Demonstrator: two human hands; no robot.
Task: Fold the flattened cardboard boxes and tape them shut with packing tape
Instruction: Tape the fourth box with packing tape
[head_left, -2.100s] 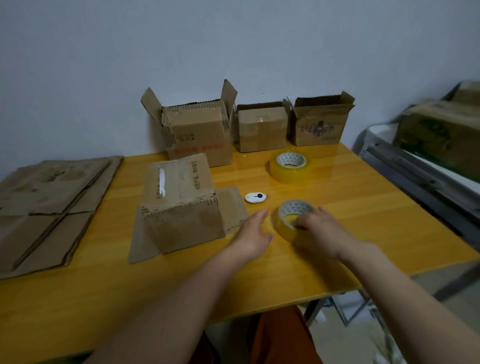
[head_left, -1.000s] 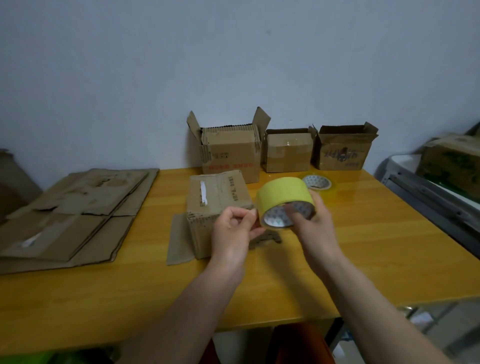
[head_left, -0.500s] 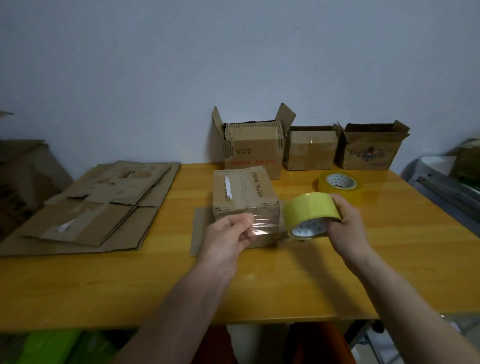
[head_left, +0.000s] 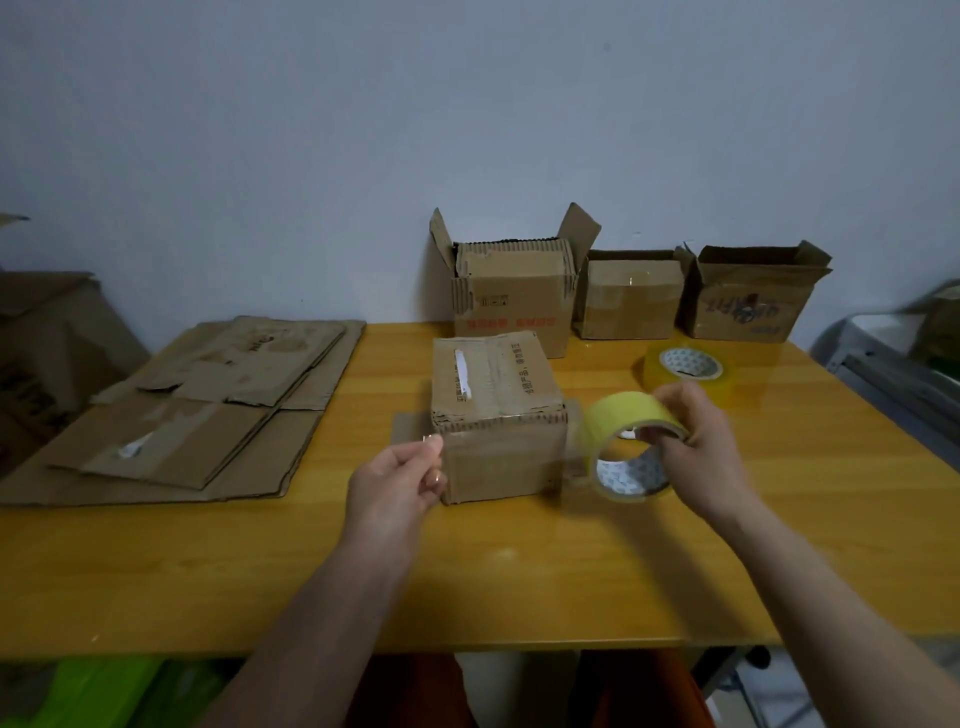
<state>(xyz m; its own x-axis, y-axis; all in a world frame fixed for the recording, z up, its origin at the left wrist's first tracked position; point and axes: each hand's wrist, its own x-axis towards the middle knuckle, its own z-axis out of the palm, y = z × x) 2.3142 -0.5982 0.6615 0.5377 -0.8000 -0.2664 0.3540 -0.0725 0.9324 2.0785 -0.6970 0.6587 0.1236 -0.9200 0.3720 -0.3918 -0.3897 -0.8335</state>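
Observation:
A folded cardboard box (head_left: 498, 410) stands in the middle of the yellow table (head_left: 363, 561), its top flaps closed. My right hand (head_left: 698, 447) grips a yellow roll of packing tape (head_left: 626, 447) just right of the box, fingers through its core. My left hand (head_left: 400, 483) pinches the free end of the tape at the box's near left corner. A clear strip of tape stretches between both hands across the box's front face. A stack of flattened cardboard boxes (head_left: 197, 410) lies at the left of the table.
Three folded boxes with open top flaps (head_left: 511, 296) (head_left: 628, 296) (head_left: 748, 296) stand along the wall. A second tape roll (head_left: 688, 369) lies at the back right. More cardboard leans at the far left (head_left: 47, 353), and a metal rack (head_left: 893, 384) stands right of the table.
My right hand lifted the tape roll off the table and my left hand pulled its end free. The hands moved apart, drawing the strip out across the box's front.

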